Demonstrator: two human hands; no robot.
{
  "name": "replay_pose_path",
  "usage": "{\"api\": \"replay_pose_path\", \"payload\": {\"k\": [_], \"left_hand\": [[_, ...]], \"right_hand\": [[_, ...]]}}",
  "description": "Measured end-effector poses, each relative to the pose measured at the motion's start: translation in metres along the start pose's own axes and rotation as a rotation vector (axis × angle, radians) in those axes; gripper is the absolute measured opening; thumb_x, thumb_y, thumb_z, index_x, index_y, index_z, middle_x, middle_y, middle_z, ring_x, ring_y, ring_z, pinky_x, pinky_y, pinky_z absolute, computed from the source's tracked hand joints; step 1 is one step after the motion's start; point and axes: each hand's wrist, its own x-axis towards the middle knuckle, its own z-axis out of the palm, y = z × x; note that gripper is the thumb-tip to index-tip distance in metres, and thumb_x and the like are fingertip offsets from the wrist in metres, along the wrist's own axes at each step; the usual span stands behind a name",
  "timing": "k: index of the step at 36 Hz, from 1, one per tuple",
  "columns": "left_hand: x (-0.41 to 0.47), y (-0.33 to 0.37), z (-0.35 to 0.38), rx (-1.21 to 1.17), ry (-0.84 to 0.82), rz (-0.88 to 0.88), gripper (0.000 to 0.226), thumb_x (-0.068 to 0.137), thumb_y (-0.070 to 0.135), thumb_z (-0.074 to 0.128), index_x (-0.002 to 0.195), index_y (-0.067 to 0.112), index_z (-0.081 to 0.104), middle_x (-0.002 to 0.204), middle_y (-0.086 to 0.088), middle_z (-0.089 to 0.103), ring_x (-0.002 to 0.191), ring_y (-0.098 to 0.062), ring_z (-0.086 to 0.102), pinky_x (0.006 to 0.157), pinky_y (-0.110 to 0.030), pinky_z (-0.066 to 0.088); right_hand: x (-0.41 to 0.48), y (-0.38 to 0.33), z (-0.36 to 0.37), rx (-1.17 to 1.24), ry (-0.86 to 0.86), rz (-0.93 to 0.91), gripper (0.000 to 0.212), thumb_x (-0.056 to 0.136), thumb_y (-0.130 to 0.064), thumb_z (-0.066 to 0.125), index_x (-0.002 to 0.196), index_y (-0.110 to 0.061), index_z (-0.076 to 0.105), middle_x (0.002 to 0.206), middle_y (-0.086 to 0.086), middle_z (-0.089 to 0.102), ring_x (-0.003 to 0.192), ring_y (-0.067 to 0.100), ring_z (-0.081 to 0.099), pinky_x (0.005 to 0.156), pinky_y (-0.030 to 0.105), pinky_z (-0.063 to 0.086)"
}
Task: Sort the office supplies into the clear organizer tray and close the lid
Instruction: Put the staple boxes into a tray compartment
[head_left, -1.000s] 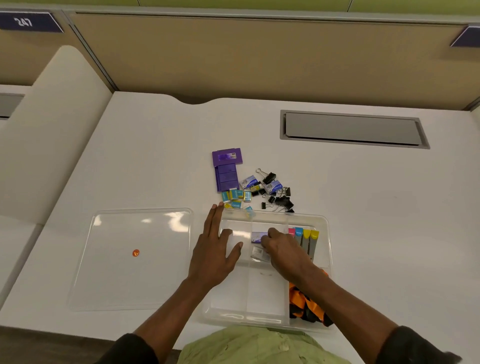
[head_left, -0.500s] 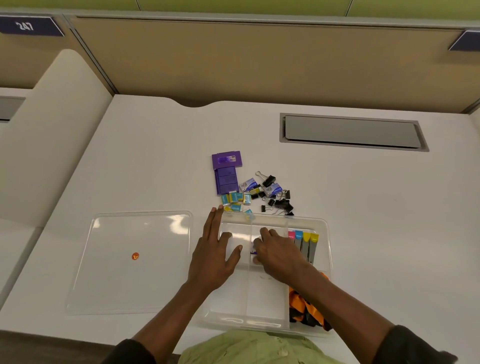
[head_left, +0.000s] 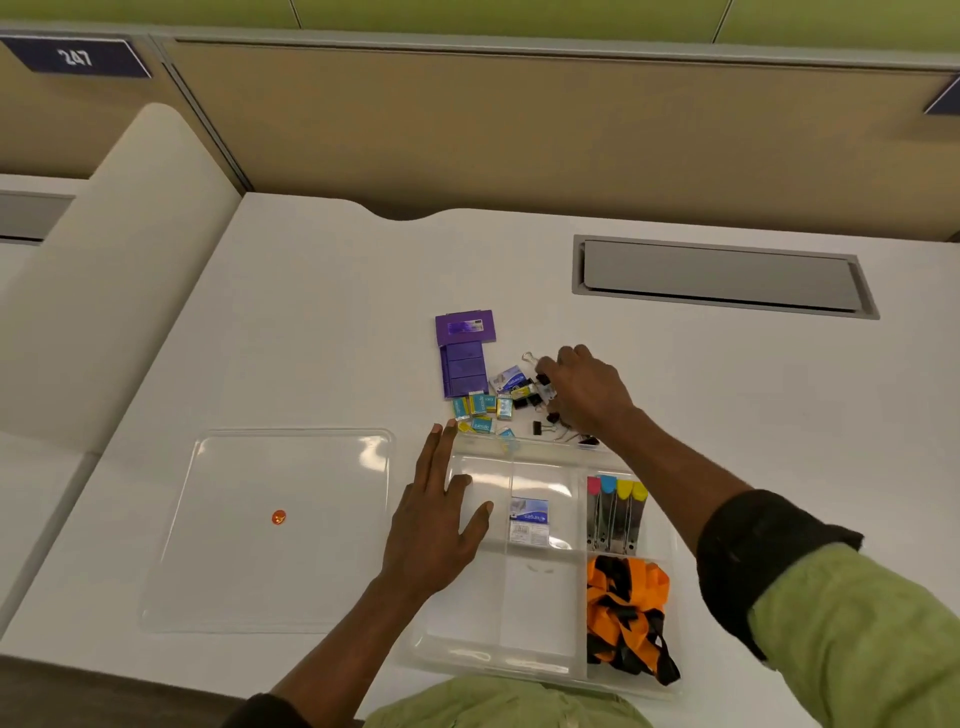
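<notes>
Clear organizer tray (head_left: 519, 667), lower centre of the frame, lid off. Its centre compartment holds one small white-and-blue box (head_left: 529, 519). At right, one compartment holds a row of colour-tipped metal pieces (head_left: 615, 512) and another an orange-and-black lanyard (head_left: 626, 613). Lid (head_left: 311, 561): clear, flat on the desk just left of the tray, with an orange dot at its middle. Unsorted lot, just above the tray: black binder clips (head_left: 524, 401), small teal-and-yellow boxes (head_left: 480, 408), a purple case (head_left: 464, 353). Left hand (head_left: 436, 525): flat, fingers straight, resting on the tray's left side and holding nothing. Right hand (head_left: 587, 389): reached over the tray to the clips, fingers curled down among them; whether anything is pinched cannot be told. Handling, as judged: the clips are light, hard and springy, and their wire loops snag on each other, so one is best taken by its black body. The little boxes are light card, easily crushed, best pinched across the short sides. The tray is thin, slick plastic that slides readily and needs steadying.
</notes>
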Motion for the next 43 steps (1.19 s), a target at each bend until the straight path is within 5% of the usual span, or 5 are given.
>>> {"api": "replay_pose_path", "payload": {"k": [11, 20, 24, 30, 43], "left_hand": [[0.0, 0.004, -0.005, 0.012, -0.011, -0.003, 0.044, 0.101, 0.057, 0.055, 0.12, 0.021, 0.071, 0.178, 0.014, -0.007, 0.164, -0.006, -0.005, 0.102, -0.046, 0.059], [-0.001, 0.004, -0.005, 0.01, -0.006, 0.025, 0.047, 0.101, 0.058, 0.054, 0.127, 0.021, 0.068, 0.178, 0.015, -0.007, 0.163, -0.013, 0.018, 0.103, -0.043, 0.058], [-0.002, 0.005, -0.006, 0.0, -0.022, 0.01, 0.056, 0.101, 0.059, 0.053, 0.145, 0.024, 0.057, 0.176, 0.019, -0.012, 0.136, -0.016, 0.055, 0.1, -0.039, 0.059], [-0.001, 0.006, -0.007, 0.029, -0.02, 0.009, 0.051, 0.101, 0.061, 0.052, 0.134, 0.024, 0.064, 0.176, 0.02, -0.015, 0.134, -0.016, 0.057, 0.098, -0.039, 0.06], [-0.003, 0.011, -0.009, 0.054, -0.011, -0.002, 0.046, 0.1, 0.063, 0.052, 0.123, 0.026, 0.068, 0.175, 0.022, -0.016, 0.131, -0.014, 0.058, 0.097, -0.032, 0.058]], "right_hand": [[0.005, 0.012, 0.013, 0.296, 0.0, 0.067, 0.039, 0.08, -0.032, 0.079, 0.115, -0.022, 0.063, 0.105, 0.008, 0.052, 0.102, 0.026, 0.047, 0.072, 0.039, 0.05], [-0.044, -0.023, -0.023, 0.347, 0.327, 0.092, 0.034, 0.08, -0.04, 0.077, 0.103, -0.025, 0.057, 0.098, -0.003, 0.057, 0.091, 0.015, 0.049, 0.059, 0.032, 0.049], [-0.089, -0.061, -0.029, 0.377, 0.179, 0.067, 0.036, 0.081, -0.045, 0.076, 0.106, -0.029, 0.056, 0.102, -0.006, 0.058, 0.09, 0.013, 0.054, 0.067, 0.031, 0.052], [-0.124, -0.093, 0.011, 0.09, 0.034, 0.106, 0.062, 0.064, -0.024, 0.092, 0.117, -0.014, 0.062, 0.105, 0.01, 0.063, 0.094, 0.025, 0.06, 0.056, 0.036, 0.054], [-0.121, -0.085, 0.028, 0.231, -0.062, 0.06, 0.055, 0.083, -0.021, 0.078, 0.134, -0.017, 0.056, 0.135, 0.005, 0.058, 0.12, 0.021, 0.05, 0.095, 0.033, 0.05]]}}
